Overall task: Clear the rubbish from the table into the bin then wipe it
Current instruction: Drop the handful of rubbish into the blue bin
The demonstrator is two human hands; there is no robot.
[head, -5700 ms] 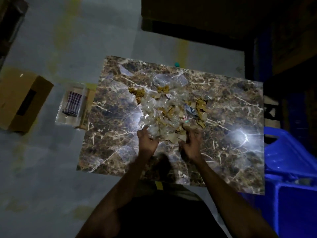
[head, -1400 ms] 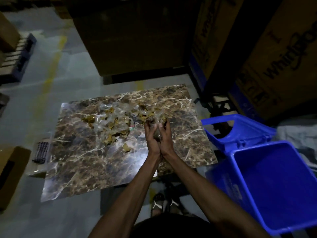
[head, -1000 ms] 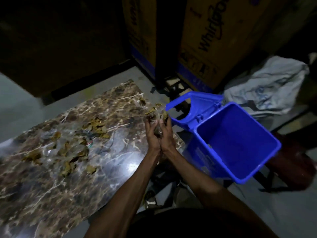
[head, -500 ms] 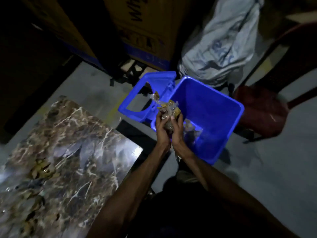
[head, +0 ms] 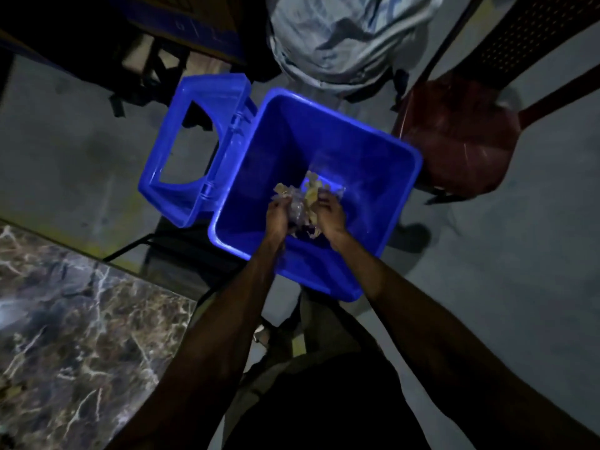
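A blue plastic bin (head: 383, 222) stands on the floor with its swing lid (head: 194, 151) flipped open to the left. Over the bin's mouth, my left hand (head: 277, 216) and my right hand (head: 329, 216) are a little apart, with a clump of rubbish (head: 303, 203) between them: clear plastic wrappers and yellow-brown scraps. The fingers of both hands curl against the clump. A corner of the marble-patterned table (head: 65, 336) shows at the lower left; no rubbish shows on that part.
A dark red plastic chair (head: 461, 141) stands right of the bin. A grey-white sack (head: 341, 37) lies behind it. Cardboard boxes with blue bands (head: 181, 24) fill the top left. Grey floor (head: 503, 271) surrounds the bin.
I turned from the table to the bin. My hands carried the clump from above the bin's near rim to over its middle and have drawn slightly apart.
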